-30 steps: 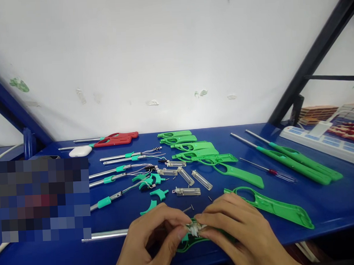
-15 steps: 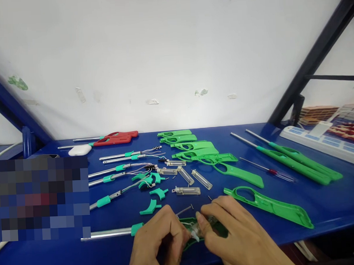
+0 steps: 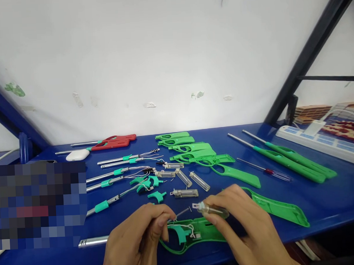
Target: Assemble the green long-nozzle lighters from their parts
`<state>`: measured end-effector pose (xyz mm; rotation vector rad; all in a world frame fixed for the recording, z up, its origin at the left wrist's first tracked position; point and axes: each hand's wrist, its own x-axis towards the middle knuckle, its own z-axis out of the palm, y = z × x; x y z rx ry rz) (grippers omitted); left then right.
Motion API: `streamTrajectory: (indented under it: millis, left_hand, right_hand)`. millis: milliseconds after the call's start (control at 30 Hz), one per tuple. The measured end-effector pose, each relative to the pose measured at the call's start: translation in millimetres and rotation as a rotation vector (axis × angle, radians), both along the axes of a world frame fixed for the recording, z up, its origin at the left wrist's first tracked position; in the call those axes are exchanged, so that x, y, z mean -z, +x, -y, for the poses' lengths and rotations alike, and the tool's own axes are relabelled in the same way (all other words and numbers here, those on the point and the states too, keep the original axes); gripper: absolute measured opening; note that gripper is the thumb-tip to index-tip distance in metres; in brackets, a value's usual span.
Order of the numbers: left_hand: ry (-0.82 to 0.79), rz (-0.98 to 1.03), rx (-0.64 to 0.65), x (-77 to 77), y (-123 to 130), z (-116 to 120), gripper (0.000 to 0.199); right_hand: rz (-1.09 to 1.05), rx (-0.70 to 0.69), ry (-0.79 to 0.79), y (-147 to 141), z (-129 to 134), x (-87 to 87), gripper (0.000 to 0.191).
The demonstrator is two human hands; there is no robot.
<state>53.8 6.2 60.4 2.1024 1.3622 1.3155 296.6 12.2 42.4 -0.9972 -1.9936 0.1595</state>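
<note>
My right hand (image 3: 245, 219) pinches a clear fuel tank (image 3: 215, 211) with a pale valve end between thumb and fingers, above an open green lighter handle half (image 3: 209, 227). In that half sit a teal trigger (image 3: 180, 234) and white wires with a small connector (image 3: 196, 236). Beside them, my left hand (image 3: 137, 237) is closed, thumb against the fingers, at the handle's front end. What it pinches is hidden. A metal lighter tube (image 3: 93, 241) emerges left from behind this hand. A thin grey tube (image 3: 183, 212) extends from near the left fingertips. The other green half (image 3: 282, 208) lies right.
Further back are several clear tanks (image 3: 184, 193), teal triggers (image 3: 157, 196), metal tubes with wires (image 3: 109, 203) and green shells (image 3: 237, 176). Two assembled green lighters (image 3: 292, 164), a screwdriver (image 3: 269, 171) and a power strip (image 3: 312, 142) lie right. Red lighters (image 3: 111, 142) and a white case (image 3: 77, 155) are back left.
The fuel tank has come up out of the green handle half in my right hand, its valve end now showing. My left hand has shifted left, uncovering the trigger and wires.
</note>
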Motion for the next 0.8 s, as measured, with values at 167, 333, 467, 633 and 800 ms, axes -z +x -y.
streamTrajectory:
  millis: [167,333,467,633,800]
  left_hand:
    - [0.125,-0.375,0.086,3.3,5,-17,0.02]
    - [-0.056,-0.475,0.143,14.5,12,-27,0.027]
    - [-0.047,-0.407,0.209,21.2,5,-26,0.03]
    - [0.118,-0.304,0.228,21.0,-1,-17,0.028]
    - [0.185,-0.375,0.207,24.3,0,-14,0.026]
  right_hand:
    - [0.032,0.072,-0.025,3,-1,4.9,0.019]
    - [0.06,0.094,-0.077,3,-2,5.1,0.018]
    - [0.044,0.067,-0.105,-2,0,0.9,0.017]
    - [0.097,0.004,-0.099,-4,3,-2.9,0.019]
    - [0.091,-0.006,-0.062,-3,2,-4.9,0.021]
